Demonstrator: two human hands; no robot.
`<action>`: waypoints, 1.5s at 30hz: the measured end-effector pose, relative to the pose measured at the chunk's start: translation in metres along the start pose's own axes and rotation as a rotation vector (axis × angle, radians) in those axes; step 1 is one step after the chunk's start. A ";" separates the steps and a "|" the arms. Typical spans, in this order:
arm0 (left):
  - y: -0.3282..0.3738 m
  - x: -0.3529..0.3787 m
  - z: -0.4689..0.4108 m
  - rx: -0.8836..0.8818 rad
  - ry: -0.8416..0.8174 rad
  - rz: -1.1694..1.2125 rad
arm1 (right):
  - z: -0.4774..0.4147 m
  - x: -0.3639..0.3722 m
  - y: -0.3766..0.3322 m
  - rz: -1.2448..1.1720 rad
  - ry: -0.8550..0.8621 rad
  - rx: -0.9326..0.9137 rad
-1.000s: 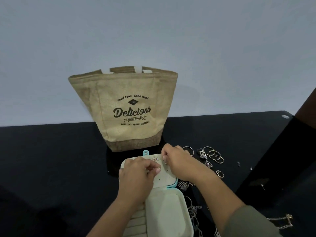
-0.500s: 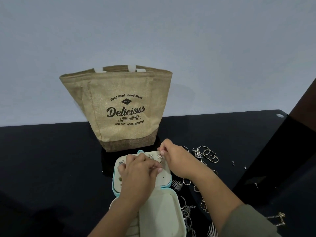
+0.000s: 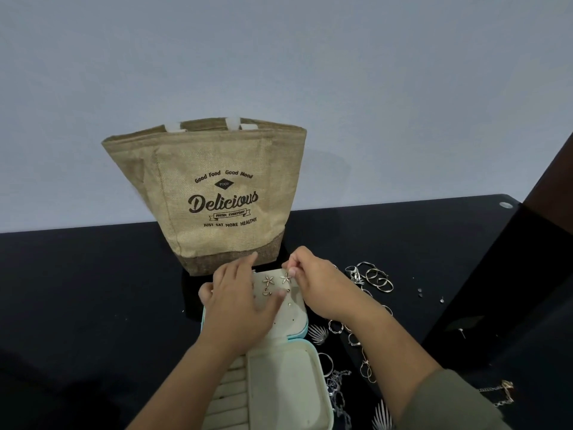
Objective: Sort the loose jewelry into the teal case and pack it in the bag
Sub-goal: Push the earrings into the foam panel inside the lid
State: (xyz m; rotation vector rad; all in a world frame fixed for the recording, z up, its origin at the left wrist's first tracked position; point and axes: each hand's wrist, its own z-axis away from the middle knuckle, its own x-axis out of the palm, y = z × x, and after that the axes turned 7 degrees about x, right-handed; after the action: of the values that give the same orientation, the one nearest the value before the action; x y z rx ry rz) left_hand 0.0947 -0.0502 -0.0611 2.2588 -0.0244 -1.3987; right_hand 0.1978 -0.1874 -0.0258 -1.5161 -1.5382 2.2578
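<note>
Carefully now — the right hand [image 3: 322, 290] pinches the star earring [image 3: 286, 277]; press it straight into the teal case [image 3: 294, 319] while the left hand [image 3: 238, 302], fingers flat and spread just beside, braces the case — the bag [image 3: 217, 193] stands just beyond both fingertips.

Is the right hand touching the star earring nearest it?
Touching. The head view shows the right hand pinching that star earring at the panel's top edge.

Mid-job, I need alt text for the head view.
The right hand pinches a star earring at the open teal case's cream panel while the left hand rests on it. A burlap bag stands behind the case; loose rings lie to its right on the black table.
</note>
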 end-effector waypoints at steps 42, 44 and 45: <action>0.022 -0.009 0.081 0.504 0.646 -0.513 | 0.036 -0.026 -0.027 0.359 -0.501 0.085; 0.021 -0.008 0.081 0.516 0.657 -0.507 | 0.038 -0.025 -0.029 0.390 -0.483 0.082; 0.020 -0.007 0.081 0.518 0.664 -0.504 | 0.038 -0.025 -0.030 0.395 -0.479 0.083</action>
State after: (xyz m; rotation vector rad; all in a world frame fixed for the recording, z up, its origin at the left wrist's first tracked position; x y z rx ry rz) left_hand 0.0276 -0.0973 -0.0759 3.2329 0.4791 -0.8256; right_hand 0.1695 -0.2109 0.0149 -1.4300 -1.2827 3.0477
